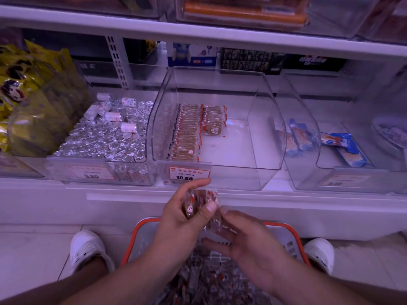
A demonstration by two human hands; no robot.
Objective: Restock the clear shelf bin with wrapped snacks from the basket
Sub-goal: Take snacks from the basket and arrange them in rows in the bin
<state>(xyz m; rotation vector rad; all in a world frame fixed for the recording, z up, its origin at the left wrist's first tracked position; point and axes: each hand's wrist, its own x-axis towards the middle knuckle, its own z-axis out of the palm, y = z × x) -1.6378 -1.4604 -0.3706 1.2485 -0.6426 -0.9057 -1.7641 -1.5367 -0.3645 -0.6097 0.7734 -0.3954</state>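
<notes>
The clear shelf bin (267,128) stands on the middle shelf. It holds a long row of wrapped brown snacks (186,133) along its left wall and a shorter row (213,119) beside it; its right half is bare. Below the bin's front, my left hand (182,216) grips a small stack of wrapped snacks (199,204) between thumb and fingers. My right hand (248,241) pinches another wrapped snack (217,225) just under that stack. The orange-rimmed basket (284,230) sits on the floor under both hands, with several wrapped snacks (211,280) in it.
Left of the bin is a tray of foil-wrapped sweets (105,137), then yellow bags (28,95). To the right, a clear bin holds blue packets (343,148). An upper shelf edge (198,34) overhangs. My white shoes (88,249) flank the basket.
</notes>
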